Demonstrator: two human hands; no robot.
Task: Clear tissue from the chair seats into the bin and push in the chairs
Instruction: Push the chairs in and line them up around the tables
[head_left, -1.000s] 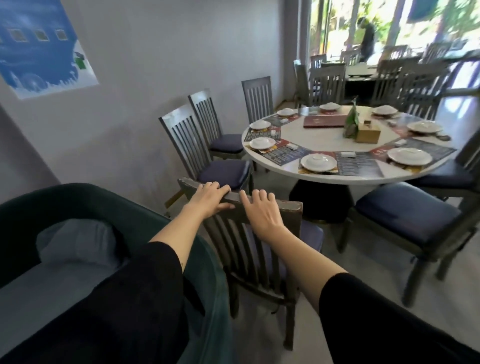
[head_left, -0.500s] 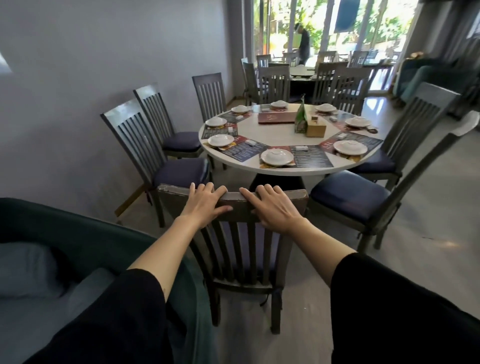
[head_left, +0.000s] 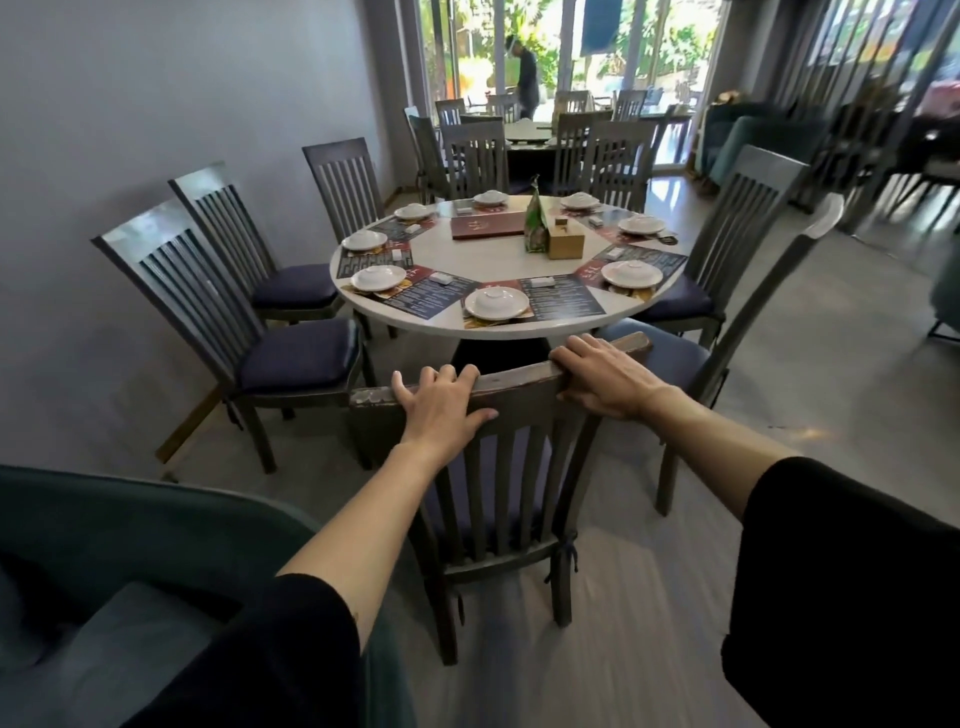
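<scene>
Fingers of the left hand and right hand curl over the top rail of the slatted chair, gripping it. Just left sits a teal sofa. The slatted chair faces the round table, closely flanked by the left neighbour chair and right neighbour chair. Farther on stand white plates, a wooden box and a menu folder.

We count eight white plates on the one round tabletop, each carrying one bowl. One red menu, one wooden box and one green packet sit mid-tabletop. Six chairs ring its near and side edges, the nearest chair included; farther chairs crowd too closely to number. Two hands show: one left hand, one right hand.
</scene>
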